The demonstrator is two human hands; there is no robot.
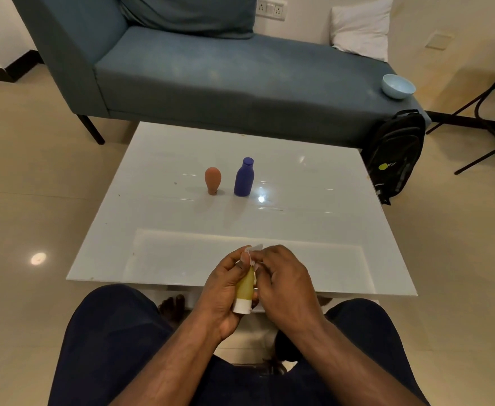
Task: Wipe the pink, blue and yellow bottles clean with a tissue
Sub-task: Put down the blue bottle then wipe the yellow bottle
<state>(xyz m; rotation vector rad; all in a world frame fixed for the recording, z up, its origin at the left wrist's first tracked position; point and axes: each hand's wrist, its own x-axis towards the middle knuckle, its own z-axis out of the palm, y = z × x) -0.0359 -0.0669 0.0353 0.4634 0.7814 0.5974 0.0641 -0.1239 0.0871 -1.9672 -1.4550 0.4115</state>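
Two bottles, the pink bottle point(212, 180) and the blue bottle point(243, 177), stand upright side by side, well apart from the hands, near the middle of the tabletop point(313, 218). The yellow bottle point(245, 285) is the one in hand: the left hand point(225, 288) grips it, white cap toward the person, above the near edge. The right hand point(284, 281) pinches the tissue point(252, 254) against its far end. Judging by this, the yellow bottle's wipe is under way; next the tissue should travel down its body toward the cap.
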